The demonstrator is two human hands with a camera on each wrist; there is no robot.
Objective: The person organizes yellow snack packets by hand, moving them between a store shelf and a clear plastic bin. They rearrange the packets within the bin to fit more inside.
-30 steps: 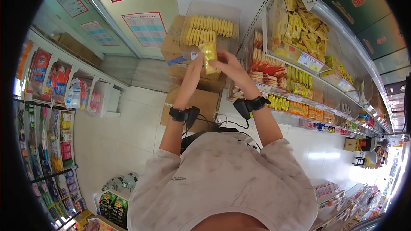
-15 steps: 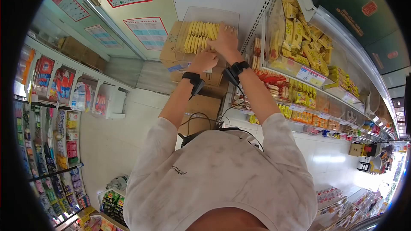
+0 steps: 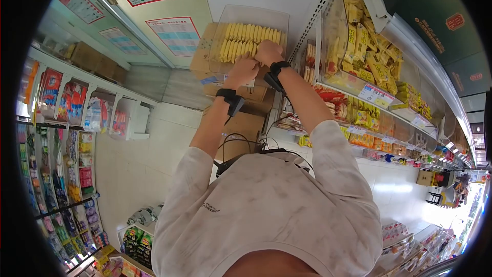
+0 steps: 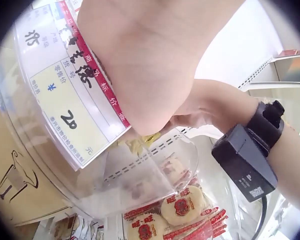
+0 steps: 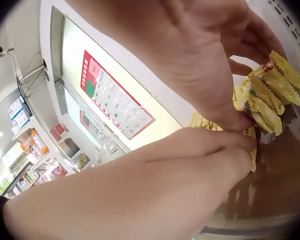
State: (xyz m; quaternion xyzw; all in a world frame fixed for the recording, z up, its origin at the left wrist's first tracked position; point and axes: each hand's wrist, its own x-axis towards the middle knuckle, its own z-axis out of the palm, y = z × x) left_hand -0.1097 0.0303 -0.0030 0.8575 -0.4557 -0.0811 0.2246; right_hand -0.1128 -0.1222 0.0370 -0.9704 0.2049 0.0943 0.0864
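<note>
1. Both hands work at the near edge of the clear bin (image 3: 246, 13), side by side and close together.
2. Right hand (image 3: 269, 51): we pinch yellow packets (image 3: 251, 32) between thumb and bent fingers, as the right wrist view shows.
3. Left hand (image 3: 243, 73): our fingers bend in against a packet beside the right thumb. We cannot tell whether they grip it, since the hand covers its own fingertips.
4. Packet position: the packets stand on edge inside the bin, in two rows, one behind the other.
5. Bin support: the bin sits on a cardboard box (image 3: 202, 54). A price tag (image 4: 72, 100), handwritten with the number 20, is fixed to its front, partly behind our left wrist.
6. Wrist equipment: we wear a black camera (image 3: 234, 104) on each wrist, with cables running from them.
7. Right side: a shelf (image 3: 348, 81) holds a second clear bin of loose yellow packets (image 3: 366, 46). Round crackers (image 4: 182, 207) in red-printed wrappers lie lower down.
8. Left side: a red-bordered notice (image 3: 174, 36) hangs on the pale panel beside the bin.
9. Clothing: we wear a pale marbled shirt (image 3: 266, 205).
</note>
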